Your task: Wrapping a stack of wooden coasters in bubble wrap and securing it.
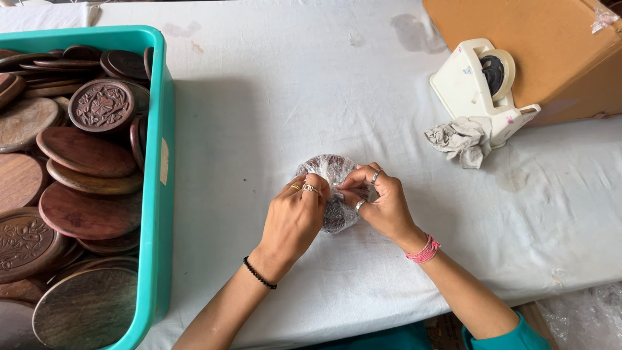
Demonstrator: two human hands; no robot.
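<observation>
Both my hands rest on a round dark wooden disc wrapped in clear plastic film [332, 170] in the middle of the white-covered table [291, 84]. My left hand [295, 217] pinches the film at the disc's top, fingers closed on it. My right hand [382, 204] grips the film from the right side, fingertips meeting the left hand's. The hands hide most of the disc's lower half.
A teal plastic tub [159, 168] at the left holds several round carved and plain wooden discs [87, 152]. A white tape dispenser [483, 81] and a crumpled grey cloth [460, 139] sit at the upper right before a cardboard box [551, 45]. Clear plastic [583, 317] lies at the bottom right.
</observation>
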